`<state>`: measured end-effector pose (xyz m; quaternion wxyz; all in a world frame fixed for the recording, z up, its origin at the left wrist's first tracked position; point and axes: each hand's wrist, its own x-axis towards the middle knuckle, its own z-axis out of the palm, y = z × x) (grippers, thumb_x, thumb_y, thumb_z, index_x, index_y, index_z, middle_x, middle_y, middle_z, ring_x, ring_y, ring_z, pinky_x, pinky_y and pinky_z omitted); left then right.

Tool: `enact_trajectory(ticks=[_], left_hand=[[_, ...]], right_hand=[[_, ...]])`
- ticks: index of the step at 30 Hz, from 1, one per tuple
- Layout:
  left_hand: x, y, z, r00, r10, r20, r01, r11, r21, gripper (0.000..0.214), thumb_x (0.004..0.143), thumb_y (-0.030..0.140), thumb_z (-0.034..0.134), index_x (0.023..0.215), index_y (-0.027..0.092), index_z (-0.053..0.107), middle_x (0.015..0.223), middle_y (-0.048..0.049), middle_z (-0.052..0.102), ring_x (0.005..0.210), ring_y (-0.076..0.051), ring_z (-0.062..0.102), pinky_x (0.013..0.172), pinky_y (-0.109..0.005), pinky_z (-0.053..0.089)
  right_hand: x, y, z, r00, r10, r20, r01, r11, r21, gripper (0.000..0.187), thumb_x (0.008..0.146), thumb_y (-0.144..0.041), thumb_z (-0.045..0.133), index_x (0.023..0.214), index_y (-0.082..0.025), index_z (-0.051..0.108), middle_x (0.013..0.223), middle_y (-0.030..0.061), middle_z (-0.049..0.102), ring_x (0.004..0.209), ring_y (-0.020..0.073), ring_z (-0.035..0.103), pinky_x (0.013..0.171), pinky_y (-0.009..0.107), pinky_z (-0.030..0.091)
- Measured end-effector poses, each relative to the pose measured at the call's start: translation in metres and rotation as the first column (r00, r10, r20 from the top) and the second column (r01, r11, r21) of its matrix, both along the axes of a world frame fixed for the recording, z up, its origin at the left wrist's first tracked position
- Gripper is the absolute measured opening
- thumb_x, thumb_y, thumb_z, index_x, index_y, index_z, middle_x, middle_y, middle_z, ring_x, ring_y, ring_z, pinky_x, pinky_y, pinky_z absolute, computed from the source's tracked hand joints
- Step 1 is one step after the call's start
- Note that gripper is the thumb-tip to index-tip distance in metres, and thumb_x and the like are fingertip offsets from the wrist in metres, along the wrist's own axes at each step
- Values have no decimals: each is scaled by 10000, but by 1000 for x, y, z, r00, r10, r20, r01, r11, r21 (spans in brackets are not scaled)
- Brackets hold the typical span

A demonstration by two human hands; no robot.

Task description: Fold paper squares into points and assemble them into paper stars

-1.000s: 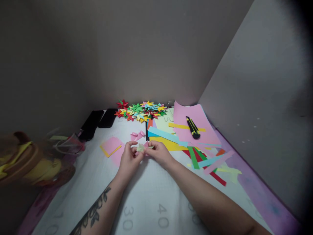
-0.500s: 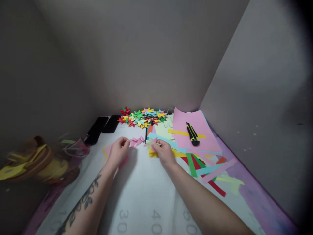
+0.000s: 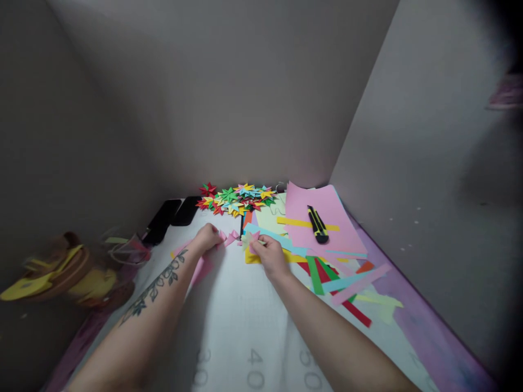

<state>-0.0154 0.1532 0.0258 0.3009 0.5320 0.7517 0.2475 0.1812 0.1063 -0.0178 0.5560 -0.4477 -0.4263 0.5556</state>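
Between the thumb and fingers of my right hand [image 3: 272,255] is a small folded paper star [image 3: 250,241] in pale green and pink. Its points face left, above the white mat [image 3: 232,305]. To the left, my left hand [image 3: 207,237] is closed at the near end of some pink folded paper pieces [image 3: 232,237] lying on the mat; its fingertips are partly hidden. Below my left wrist lie pink paper sheets [image 3: 202,269], with a yellow edge showing beside them. My left forearm covers part of them.
Finished paper stars [image 3: 235,198] in many colours pile against the wall. Two black phones [image 3: 186,210] lie at the left. A box cutter [image 3: 317,224] rests on pink sheets [image 3: 343,218]; coloured strips [image 3: 347,288] spread to the right. A brown and yellow object [image 3: 69,272] stands far left.
My left hand has moved forward to the pink folded pieces and now meets them. My right hand still holds the star in nearly the same spot. The view has shifted slightly.
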Motion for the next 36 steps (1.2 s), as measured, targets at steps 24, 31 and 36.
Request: enact_trajectory(ticks=[24, 31, 36], left_hand=[[34, -115, -18, 861, -88, 501, -58, 961, 269, 187, 819, 361, 526, 915, 203, 554, 554, 43, 555, 493, -119, 472, 484, -208, 355], [31, -116, -12, 870, -68, 488, -46, 975, 218, 221, 776, 384, 592, 832, 178, 651, 589, 17, 563, 530, -120, 483, 488, -212, 359], [32, -116, -13, 831, -44, 554, -54, 986, 159, 229, 713, 375, 660, 812, 171, 629, 600, 11, 595, 545, -119, 506, 501, -206, 384]], right_hand=[[-19, -25, 7, 934, 33, 355, -67, 994, 85, 222, 713, -348, 606, 596, -173, 537, 578, -22, 495, 523, 107, 434, 489, 212, 354], [-18, -28, 9, 917, 27, 398, -66, 994, 84, 202, 720, -316, 598, 591, -174, 536, 584, -25, 491, 518, 101, 432, 492, 211, 352], [-19, -31, 12, 909, 46, 415, -90, 992, 87, 219, 724, -332, 617, 600, -171, 536, 600, -20, 489, 549, 108, 436, 504, 217, 353]])
